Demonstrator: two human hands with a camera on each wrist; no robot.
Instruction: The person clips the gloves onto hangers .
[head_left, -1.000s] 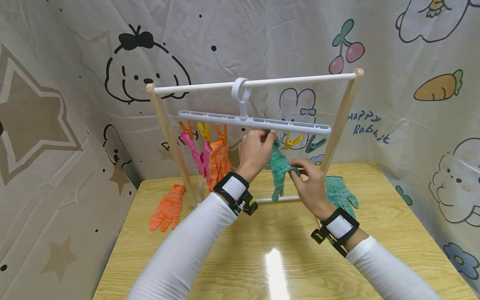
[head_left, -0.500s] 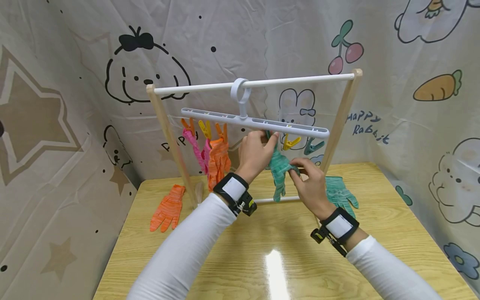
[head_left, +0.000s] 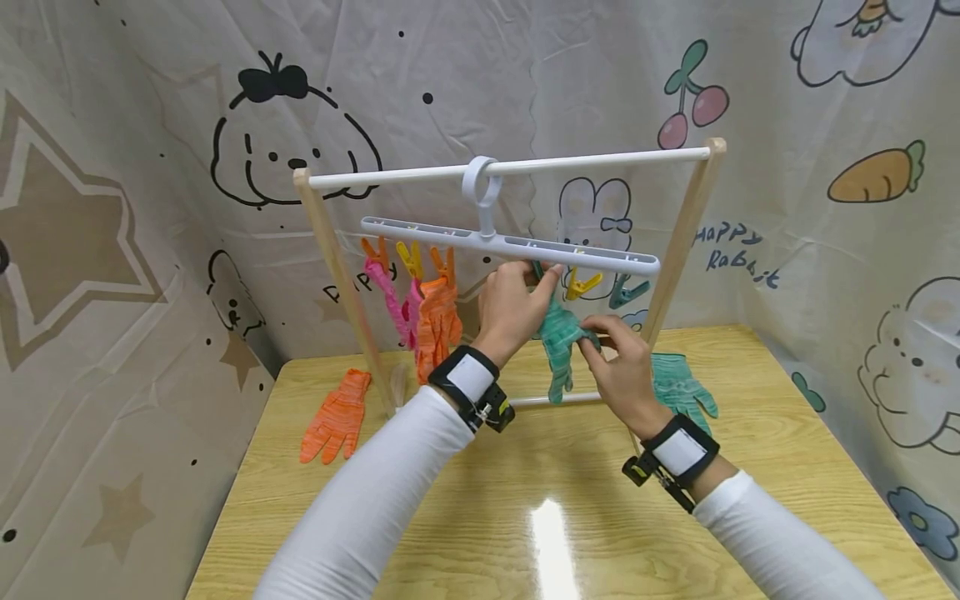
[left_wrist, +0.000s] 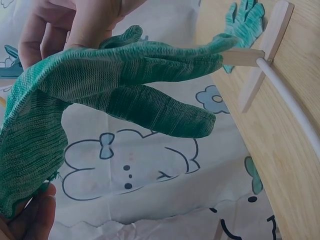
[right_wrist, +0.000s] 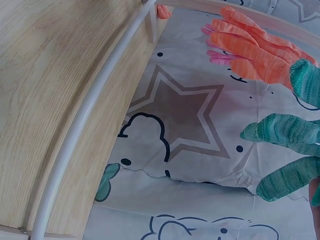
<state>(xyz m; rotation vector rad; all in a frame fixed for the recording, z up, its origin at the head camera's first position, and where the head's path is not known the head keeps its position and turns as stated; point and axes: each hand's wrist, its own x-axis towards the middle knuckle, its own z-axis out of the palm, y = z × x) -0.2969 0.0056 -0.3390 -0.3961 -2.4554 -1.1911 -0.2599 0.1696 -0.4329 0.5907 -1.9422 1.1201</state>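
Note:
A green knitted glove (head_left: 558, 335) hangs below the white hanger bar (head_left: 517, 246), fingers pointing down. My left hand (head_left: 510, 304) is just under the bar at the cuff and pinches a dark teal clothespin (head_left: 537, 270), mostly hidden by the fingers. With thumb and fingers, my right hand (head_left: 621, 367) pinches the side of this glove lower down. In the left wrist view the glove (left_wrist: 90, 82) stretches between the left fingertips (left_wrist: 42, 212) at the cuff and the right hand (left_wrist: 85, 25). Only glove fingers (right_wrist: 285, 130) show in the right wrist view.
Pink gloves (head_left: 386, 292) and an orange glove (head_left: 437, 325) hang from clothespins on the left. A yellow clothespin (head_left: 582, 286) and a teal one (head_left: 628, 291) hang at right. An orange glove (head_left: 336, 415) and another green glove (head_left: 681, 387) lie beside the wooden rack (head_left: 686, 229).
The hanger has tilted and shifted very slightly. My left thumb and the glove have edged a little to the right; the right hand stays nearly still, pinching the glove.

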